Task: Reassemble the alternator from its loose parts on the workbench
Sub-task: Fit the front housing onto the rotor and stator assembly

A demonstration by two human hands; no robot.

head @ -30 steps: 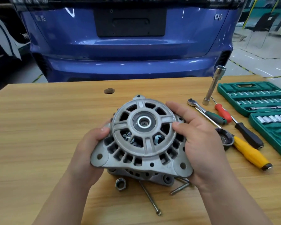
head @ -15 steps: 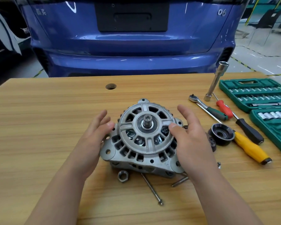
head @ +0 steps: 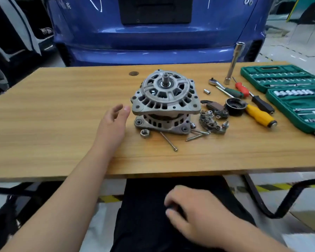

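Alternator stands on its rear end about mid-tabletop, a little toward the far edge, with its long axis vertical and the steel shaft poking straight up through the bearing. From where I stand, the left hand is plainly the nearer one. It lies on the wood just to the left of the housing, fingers loose and spread, holding nothing, the thumb tip just beside the upper shell's rim but apart from it. The right hand is well away, down below the near edge over dark trousers. It is blurred and its fingers look curled, but I cannot tell whether it holds anything.

The body is dull grey cast aluminium, ribbed and slotted with cooling windows, with drilled lugs at the corners. A dark band shows between the upper and lower shells, so I judge they are not yet drawn together. On the near side, between the alternator and the near edge, lie a hexagonal nut and slim bright through bolts. To its right sit a black dished pulley and a jagged metal rectifier plate. The tabletop is pale wood-grain laminate.
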